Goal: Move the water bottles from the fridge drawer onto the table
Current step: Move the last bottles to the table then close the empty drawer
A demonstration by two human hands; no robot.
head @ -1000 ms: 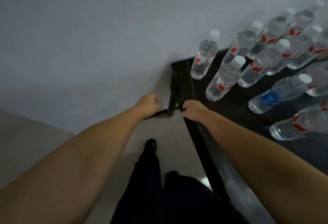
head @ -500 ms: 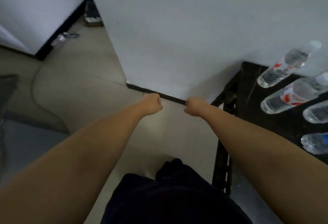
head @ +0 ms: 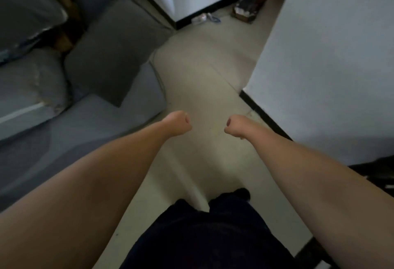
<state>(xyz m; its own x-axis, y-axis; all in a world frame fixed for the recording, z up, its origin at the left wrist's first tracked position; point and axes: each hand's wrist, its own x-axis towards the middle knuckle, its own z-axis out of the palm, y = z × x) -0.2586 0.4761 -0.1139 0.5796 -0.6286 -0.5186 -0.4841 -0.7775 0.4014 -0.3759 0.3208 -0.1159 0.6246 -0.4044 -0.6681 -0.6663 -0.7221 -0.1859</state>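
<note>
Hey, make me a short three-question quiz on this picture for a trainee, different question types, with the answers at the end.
1. True or false: the left hand is carrying a water bottle.
2. Multiple choice: what lies directly beneath both hands? A) a table top B) the bare floor C) an open drawer
3. Short answer: on which side of the person does the grey sofa stand?

Key
1. False. The left hand and the right hand are both curled into fists and hold nothing.
2. B.
3. The person's left, opposite the white wall.
</note>
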